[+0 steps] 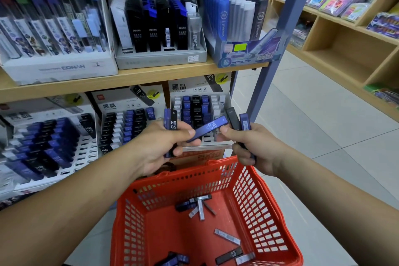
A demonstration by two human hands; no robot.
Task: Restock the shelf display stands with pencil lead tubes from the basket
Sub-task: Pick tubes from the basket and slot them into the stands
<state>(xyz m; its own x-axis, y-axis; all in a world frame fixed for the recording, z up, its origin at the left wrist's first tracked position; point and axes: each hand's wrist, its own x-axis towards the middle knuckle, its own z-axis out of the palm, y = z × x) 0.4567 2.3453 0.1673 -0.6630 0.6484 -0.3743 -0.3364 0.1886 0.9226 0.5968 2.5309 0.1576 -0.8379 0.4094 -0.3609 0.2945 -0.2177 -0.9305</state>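
- The left hand (164,147) is hovering just above the far-left corner of the red basket (287,201), its fingers curling round an HB 0.5 pair (171,124), one blue tube and one black.
- That pair is standing nearly upright, long axes vertical, printed ends pointing up and away from the basket.
- The right hand (252,144) is hovering above the basket's far-right corner, fingers closing round a black and blue pair (239,121), which is also standing on end and leaning slightly left at the top.
- A blue HB 0.7 tube (208,128) is bridging the two hands above the basket's far rim, both thumbs pressing on it; its long axis is slanting, low end toward the left hand, high end toward the right.
- Loose tubes (199,205) are lying flat on the basket floor, pointing every which way.
- A display stand (196,106) is sitting on the shelf directly beyond the basket, behind the hands.
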